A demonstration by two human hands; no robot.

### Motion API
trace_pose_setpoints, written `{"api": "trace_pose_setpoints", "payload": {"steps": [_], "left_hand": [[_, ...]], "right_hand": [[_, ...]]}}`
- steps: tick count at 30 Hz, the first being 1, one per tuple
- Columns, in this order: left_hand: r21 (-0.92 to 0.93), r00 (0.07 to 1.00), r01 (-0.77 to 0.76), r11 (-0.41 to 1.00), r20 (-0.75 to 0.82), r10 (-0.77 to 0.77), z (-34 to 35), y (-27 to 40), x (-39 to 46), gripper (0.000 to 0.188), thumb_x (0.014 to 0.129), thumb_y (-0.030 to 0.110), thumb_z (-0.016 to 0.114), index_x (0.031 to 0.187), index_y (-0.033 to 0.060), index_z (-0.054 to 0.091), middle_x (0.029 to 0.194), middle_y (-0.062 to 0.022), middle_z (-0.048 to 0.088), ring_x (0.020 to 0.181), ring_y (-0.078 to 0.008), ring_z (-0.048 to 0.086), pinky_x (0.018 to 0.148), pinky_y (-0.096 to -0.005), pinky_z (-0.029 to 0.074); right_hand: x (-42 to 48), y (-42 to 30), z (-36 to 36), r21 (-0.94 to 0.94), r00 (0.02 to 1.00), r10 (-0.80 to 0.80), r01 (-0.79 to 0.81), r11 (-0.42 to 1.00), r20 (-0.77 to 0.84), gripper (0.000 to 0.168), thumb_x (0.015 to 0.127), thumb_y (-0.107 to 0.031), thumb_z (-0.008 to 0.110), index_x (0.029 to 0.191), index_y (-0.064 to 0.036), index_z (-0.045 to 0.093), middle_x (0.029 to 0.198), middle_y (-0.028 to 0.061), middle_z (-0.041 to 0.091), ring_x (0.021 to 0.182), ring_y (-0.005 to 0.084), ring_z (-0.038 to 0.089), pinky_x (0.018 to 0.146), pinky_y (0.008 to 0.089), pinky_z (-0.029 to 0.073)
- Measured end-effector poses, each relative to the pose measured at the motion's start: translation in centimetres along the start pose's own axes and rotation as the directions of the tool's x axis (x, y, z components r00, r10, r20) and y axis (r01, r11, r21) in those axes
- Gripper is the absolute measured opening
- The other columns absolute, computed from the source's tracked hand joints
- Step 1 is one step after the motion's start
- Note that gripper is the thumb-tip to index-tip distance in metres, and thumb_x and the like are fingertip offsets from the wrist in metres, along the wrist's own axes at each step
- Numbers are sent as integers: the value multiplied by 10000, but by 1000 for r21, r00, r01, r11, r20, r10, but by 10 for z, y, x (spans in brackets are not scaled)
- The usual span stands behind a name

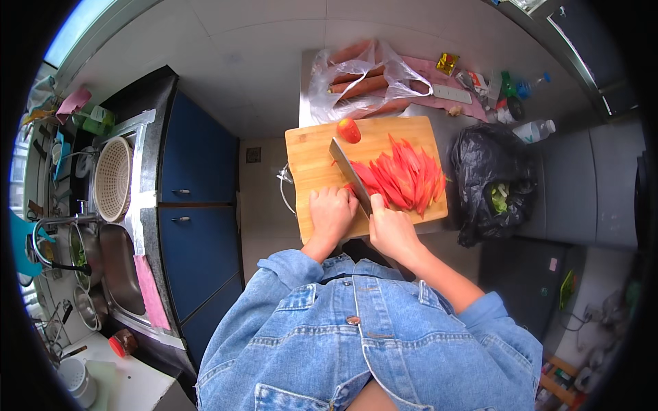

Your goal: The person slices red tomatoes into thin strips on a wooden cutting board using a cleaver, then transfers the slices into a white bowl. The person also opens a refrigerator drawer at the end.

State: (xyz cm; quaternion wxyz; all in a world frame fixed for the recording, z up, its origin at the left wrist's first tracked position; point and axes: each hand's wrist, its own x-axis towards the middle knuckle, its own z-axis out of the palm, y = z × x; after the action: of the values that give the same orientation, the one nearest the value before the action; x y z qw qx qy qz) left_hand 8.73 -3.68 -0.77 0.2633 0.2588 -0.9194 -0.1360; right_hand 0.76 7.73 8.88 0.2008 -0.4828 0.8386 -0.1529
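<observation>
A wooden cutting board (312,159) lies in front of me. My right hand (393,227) grips a kitchen cleaver (351,176), its forefinger along the blade and its handle hidden in the fist. Left of the blade, my left hand (331,211) presses a carrot piece (350,188) to the board with curled fingers, which cover most of it. The blade stands on edge right beside that piece. To its right spreads a pile of thin orange-red carrot slices (406,177). Another cut carrot chunk (349,130) rests near the board's far edge, beyond the cleaver tip.
Behind the board, a clear plastic bag (321,85) holds whole carrots (366,87). A black plastic bag (480,154) with green scraps stands at the right, near a clear bottle (534,131). On the left are blue cabinets (200,149), a sink (121,267) and a beige plastic basket (112,180).
</observation>
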Motion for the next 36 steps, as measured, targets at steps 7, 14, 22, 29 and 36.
{"api": "trace_pose_setpoints", "payload": {"steps": [7, 14, 22, 29, 36], "left_hand": [[-12, 1000, 9, 1000, 7, -9, 1, 0, 0, 140, 693, 197, 659, 642, 96, 577, 644, -68, 555, 627, -246, 524, 621, -393, 358], [-26, 1000, 4, 1000, -6, -5, 0, -3, -3, 143, 700, 194, 657, 644, 92, 576, 642, -72, 553, 626, -249, 523, 621, -392, 356], [-22, 1000, -1, 1000, 14, 1, -3, -1, -3, 140, 700, 184, 656, 646, 90, 567, 658, -70, 545, 646, -247, 521, 627, -389, 355], [-33, 1000, 13, 999, 11, -12, -1, -1, -4, 139, 685, 182, 665, 662, 91, 562, 654, -70, 533, 648, -249, 514, 631, -391, 353], [-51, 999, 27, 998, 19, -26, -1, -1, -4, 136, 697, 179, 659, 667, 89, 561, 657, -73, 534, 655, -250, 517, 633, -390, 353]], "right_hand": [[2, -8, 4, -51, 998, 46, -44, 998, 41, 238, 786, -50, 495, 974, 27, 372, 607, 247, 591, 575, 419, 604, 533, 524, 468], [-1, -13, -16, 1, 993, 66, -67, 998, 102, 261, 787, -39, 479, 1008, 24, 354, 606, 243, 592, 574, 430, 599, 548, 534, 465], [5, -6, -10, 67, 994, 87, -91, 994, 59, 252, 802, -60, 477, 1005, 27, 355, 613, 254, 591, 576, 433, 599, 557, 542, 465], [10, -8, 2, 48, 993, 90, -94, 994, 79, 254, 817, -74, 466, 1018, 24, 345, 645, 266, 600, 600, 449, 594, 568, 552, 449], [10, -8, -1, 36, 994, 79, -81, 996, 73, 277, 813, -82, 468, 1032, 39, 349, 629, 260, 598, 592, 454, 594, 567, 553, 460]]}}
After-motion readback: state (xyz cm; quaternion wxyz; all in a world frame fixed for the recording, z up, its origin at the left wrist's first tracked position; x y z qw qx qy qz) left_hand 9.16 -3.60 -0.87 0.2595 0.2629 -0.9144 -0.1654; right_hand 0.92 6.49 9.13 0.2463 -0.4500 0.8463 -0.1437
